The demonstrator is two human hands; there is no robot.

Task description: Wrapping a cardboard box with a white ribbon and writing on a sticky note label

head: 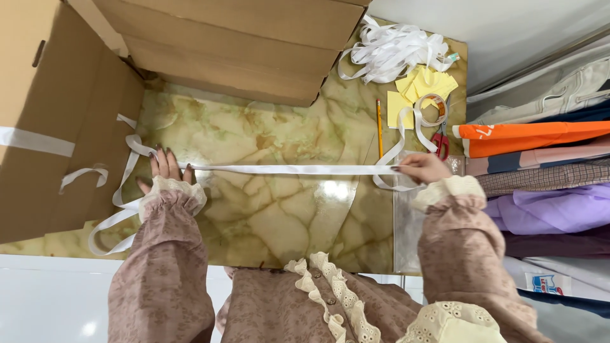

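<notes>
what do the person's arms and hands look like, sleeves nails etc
Both arms wear long, loose sleeves of dusty pink fabric with a faint small floral pattern, gathered at the wrist and ending in cream lace cuffs. The left hand has long nails painted a dark colour; the right hand shows a dark nail too. No rings or watch show. The garment's front has a cream lace ruffle and buttons.
</notes>
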